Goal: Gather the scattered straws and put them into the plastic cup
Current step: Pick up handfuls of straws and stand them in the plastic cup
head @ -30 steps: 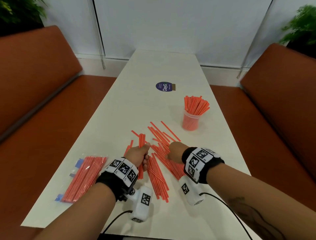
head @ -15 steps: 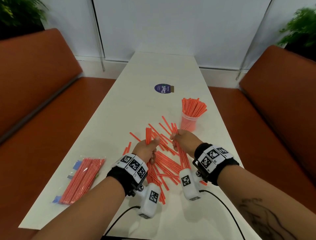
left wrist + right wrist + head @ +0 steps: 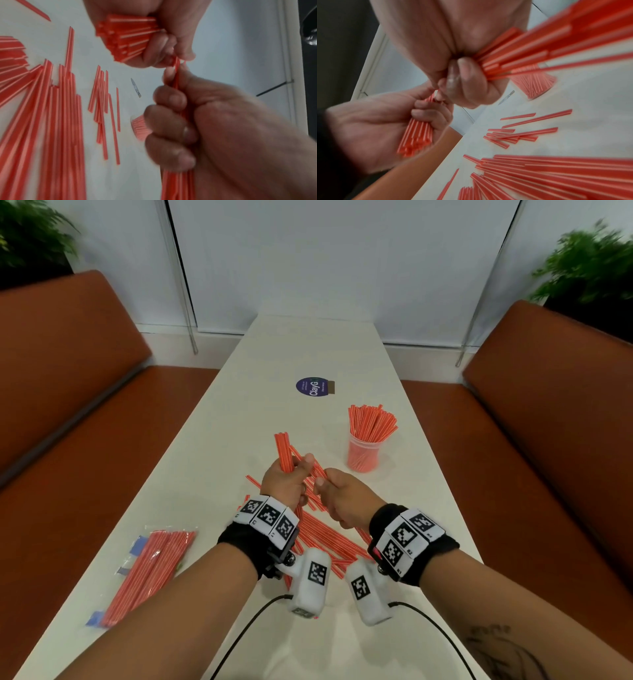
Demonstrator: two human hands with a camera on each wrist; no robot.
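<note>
We are gripping a bundle (image 3: 285, 451) in our left hand (image 3: 286, 484), more straws (image 3: 126, 40) in our right hand (image 3: 346, 501), fingers curled; cup (image 3: 363, 455) standing near.

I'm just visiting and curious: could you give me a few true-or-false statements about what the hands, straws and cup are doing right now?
1. The left hand grips a bundle of straws. True.
2. The plastic cup is empty. False: it already holds many straws.
3. The right hand lies flat and open on the table. False: its fingers are curled round straws.
4. Loose straws lie on the table. True.
5. A plastic packet of straws lies right of the cup. False: it lies to the left, near the table's edge.
</note>
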